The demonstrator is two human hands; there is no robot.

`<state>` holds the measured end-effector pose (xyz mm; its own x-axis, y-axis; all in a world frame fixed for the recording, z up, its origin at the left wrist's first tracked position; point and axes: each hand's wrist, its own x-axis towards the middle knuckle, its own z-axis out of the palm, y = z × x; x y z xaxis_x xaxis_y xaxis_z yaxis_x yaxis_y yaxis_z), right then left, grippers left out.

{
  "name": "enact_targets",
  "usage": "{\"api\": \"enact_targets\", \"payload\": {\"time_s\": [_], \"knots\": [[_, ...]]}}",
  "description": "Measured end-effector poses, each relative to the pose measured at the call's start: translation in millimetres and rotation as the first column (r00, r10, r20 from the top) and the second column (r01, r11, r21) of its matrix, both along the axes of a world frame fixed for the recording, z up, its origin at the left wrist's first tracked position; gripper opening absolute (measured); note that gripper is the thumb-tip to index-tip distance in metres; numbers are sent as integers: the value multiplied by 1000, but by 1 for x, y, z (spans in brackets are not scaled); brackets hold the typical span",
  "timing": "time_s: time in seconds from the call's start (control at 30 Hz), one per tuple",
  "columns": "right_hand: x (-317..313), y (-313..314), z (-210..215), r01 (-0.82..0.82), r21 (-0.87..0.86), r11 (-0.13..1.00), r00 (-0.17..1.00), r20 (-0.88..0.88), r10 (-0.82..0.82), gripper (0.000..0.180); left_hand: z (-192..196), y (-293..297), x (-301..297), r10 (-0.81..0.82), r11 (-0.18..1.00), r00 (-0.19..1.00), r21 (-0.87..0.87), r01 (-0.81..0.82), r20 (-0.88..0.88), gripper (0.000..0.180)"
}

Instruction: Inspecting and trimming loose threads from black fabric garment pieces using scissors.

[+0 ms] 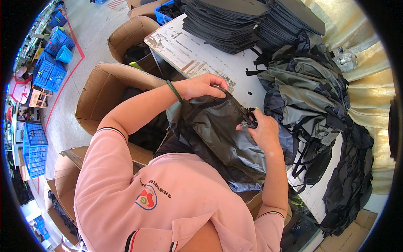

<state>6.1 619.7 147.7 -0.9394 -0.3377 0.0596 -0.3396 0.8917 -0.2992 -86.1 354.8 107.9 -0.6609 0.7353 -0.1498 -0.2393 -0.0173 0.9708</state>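
Note:
A grey-green fabric bag (218, 122) with dark edges hangs in front of me at the table's near edge, partly over my lap. My left hand (208, 86) is closed at its upper edge, pinching the dark trim between thumb and fingers. To the right, my right hand (263, 129) is closed round a small black piece (250, 119) at the other end of that edge. Whether this piece is a buckle or a small tool, I cannot tell. Between the hands the edge runs taut. The bag's lower part droops in folds.
A worn white table (184, 49) bears a stack of black sheets (222, 25) and a heap of grey-green and black bags (306, 92). Open cardboard boxes (94, 98) with dark fabric inside stand at my left. Blue crates (49, 71) line the far left floor. A pale curtain (369, 113) hangs right.

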Motion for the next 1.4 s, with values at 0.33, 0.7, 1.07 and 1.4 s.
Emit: {"api": "enact_targets", "payload": {"time_s": [0.33, 0.7, 1.07, 1.4], "knots": [[0, 4, 6, 39, -8, 999, 999, 20, -39, 39, 3, 0, 1, 19, 1000, 1000, 1, -19, -10, 11], [7, 13, 1, 129, -1, 992, 992, -13, -129, 36, 15, 8, -9, 30, 993, 984, -110, -50, -177, 17], [120, 71, -5, 552, -229, 801, 822, 311, -478, 26, 26, 30, -110, 243, 965, 887, 2, -263, -393, 18], [181, 94, -62, 700, -226, 677, 706, 359, -610, 26, -13, -5, -87, 365, 674, 184, 123, -728, -913, 26]]}}
